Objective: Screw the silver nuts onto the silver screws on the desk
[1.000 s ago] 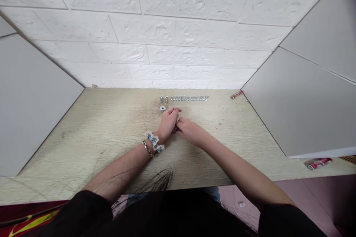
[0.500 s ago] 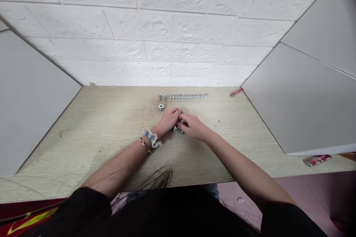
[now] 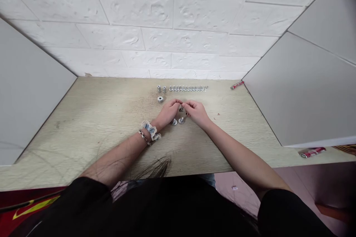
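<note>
My left hand (image 3: 169, 112) is closed, its fingertips pinching a small silver bolt (image 3: 181, 108) just above the table. Facing it, my right hand (image 3: 196, 112) has its thumb and fingers pressed together beside the bolt; whatever they grip is too small to make out. Just below the hands, two bolts with washers, a left one (image 3: 174, 122) and a right one (image 3: 181, 120), stand on their heads. Behind the left hand lies a stack of wide washers (image 3: 160, 99).
A row of upright bolts (image 3: 189, 89) runs near the wall, with two small stacks of nuts (image 3: 161, 89) at its left end. One red battery (image 3: 237, 85) lies at the back right corner, another battery (image 3: 313, 152) by the front right edge. Grey panels (image 3: 300, 92) flank the table.
My hands have drawn slightly apart, and the bolt between them now shows. The two bolts below are less covered. The whole view has shifted a little upward.
</note>
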### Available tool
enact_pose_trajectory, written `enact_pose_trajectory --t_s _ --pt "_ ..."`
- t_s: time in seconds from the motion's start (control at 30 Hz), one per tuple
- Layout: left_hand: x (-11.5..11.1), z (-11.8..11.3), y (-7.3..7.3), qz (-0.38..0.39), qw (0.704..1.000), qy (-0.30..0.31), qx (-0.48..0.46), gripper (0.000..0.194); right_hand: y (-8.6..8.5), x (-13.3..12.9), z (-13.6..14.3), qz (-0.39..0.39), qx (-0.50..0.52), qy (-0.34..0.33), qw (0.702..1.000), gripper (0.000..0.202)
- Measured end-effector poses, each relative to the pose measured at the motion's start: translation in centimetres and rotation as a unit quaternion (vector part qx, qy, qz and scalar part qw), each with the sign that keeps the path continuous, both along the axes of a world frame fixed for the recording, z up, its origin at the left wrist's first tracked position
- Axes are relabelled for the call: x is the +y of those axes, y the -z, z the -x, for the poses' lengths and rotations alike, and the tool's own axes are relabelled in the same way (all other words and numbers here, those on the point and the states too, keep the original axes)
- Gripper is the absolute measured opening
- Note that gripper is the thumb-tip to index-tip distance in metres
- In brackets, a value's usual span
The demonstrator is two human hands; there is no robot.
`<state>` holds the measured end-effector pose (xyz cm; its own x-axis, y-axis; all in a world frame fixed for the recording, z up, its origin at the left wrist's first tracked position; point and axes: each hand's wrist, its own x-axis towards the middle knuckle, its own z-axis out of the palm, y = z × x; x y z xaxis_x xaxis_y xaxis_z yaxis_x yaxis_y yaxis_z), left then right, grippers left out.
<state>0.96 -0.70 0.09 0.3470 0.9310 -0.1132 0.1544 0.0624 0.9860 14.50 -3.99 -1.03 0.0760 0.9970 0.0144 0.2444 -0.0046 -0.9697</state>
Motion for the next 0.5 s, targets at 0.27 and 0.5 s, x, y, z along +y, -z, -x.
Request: enact_pose_trajectory --t_s 0.27,0.5 --pt "-0.27 -0.02 -0.18 -0.133 0.98 0.1 0.104 0.032 0.78 0.64 0.11 0.013 0.246 0.035 0.969 0.021" --pt "0.32 -0.2 0.37 -0.179 0.974 0.081 0.111 0.034 0.63 0.76 0.03 0.037 0.328 0.042 0.943 0.011"
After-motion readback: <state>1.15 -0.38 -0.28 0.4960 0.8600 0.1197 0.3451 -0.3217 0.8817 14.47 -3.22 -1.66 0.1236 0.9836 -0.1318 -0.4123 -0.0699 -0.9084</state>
